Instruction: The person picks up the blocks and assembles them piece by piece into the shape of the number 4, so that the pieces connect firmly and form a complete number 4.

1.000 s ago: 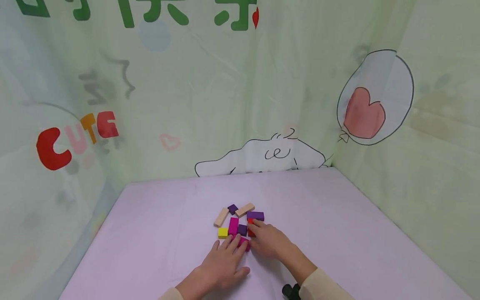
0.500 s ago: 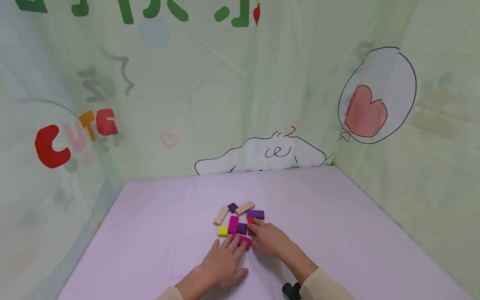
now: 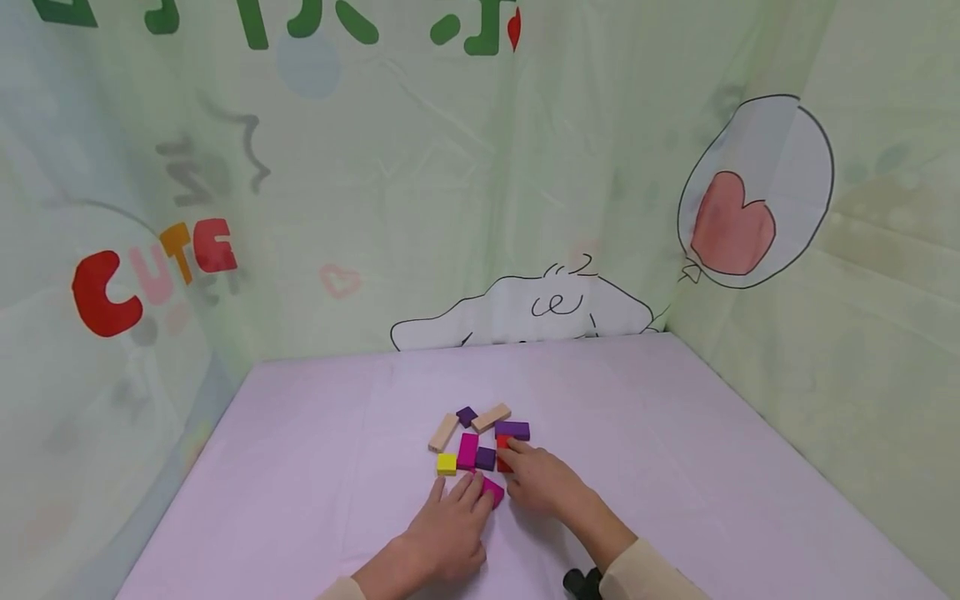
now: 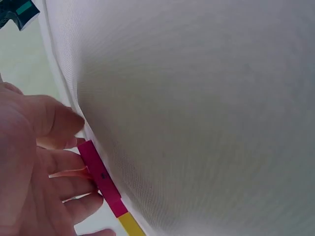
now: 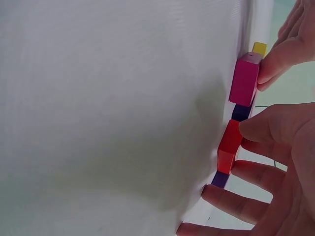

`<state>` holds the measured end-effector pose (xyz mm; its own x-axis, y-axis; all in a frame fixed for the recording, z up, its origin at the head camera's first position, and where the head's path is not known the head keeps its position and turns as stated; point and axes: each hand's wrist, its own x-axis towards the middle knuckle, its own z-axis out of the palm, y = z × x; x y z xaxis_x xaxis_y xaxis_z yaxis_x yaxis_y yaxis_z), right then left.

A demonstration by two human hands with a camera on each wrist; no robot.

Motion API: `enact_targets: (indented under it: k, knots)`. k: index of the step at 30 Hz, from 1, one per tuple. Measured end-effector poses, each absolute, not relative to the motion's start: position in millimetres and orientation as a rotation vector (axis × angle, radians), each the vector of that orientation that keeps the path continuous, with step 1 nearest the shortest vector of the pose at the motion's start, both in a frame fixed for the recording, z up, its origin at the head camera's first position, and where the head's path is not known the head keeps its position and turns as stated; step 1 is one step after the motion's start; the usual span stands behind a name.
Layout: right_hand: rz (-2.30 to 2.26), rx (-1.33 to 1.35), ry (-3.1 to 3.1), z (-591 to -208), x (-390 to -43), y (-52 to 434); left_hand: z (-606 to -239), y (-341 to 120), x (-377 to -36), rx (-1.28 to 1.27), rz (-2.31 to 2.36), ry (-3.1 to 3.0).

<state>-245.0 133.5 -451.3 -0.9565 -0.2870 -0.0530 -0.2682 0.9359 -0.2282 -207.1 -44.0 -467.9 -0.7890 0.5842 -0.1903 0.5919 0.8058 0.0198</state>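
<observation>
My left hand [image 3: 450, 529] has its fingertips on a magenta block [image 3: 492, 492] nearest to me; in the left wrist view its fingers lie along that block, the thumb apart from it. To its right, my right hand [image 3: 543, 479] pinches a red block [image 5: 229, 142] between thumb and finger. A long purple block [image 3: 512, 431] touches the red one's far end. Between the hands, another magenta block [image 3: 468, 450] lies beside a small dark purple block [image 3: 485, 458], with a yellow block [image 3: 446, 464] at its left. Fingers partly cover the red and near magenta blocks.
Two plain wooden blocks, one at the left [image 3: 443, 433] and another farther back [image 3: 491, 417], lie around a dark purple cube [image 3: 467, 416]. A black object [image 3: 581, 583] is by the right sleeve. Printed curtains [image 3: 450, 208] border the pale purple tabletop [image 3: 315, 450].
My left thumb has drawn in towards the fingers, and the near magenta block has shifted slightly towards me, away from the others. The right hand stays on the red block.
</observation>
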Motion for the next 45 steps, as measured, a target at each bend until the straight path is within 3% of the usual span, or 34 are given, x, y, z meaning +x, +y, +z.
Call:
enact_targets:
  k: [30,45]
  knots:
    - [-0.390,-0.381,2.965,-452.1,-249.1,132.8,-460.9,-50.6,-211.7,1.012,0.041,2.734]
    - [-0.354,-0.386,2.962,-451.4,-250.0,133.1,-458.1,-62.3,-198.8,1.283,0.331,2.606]
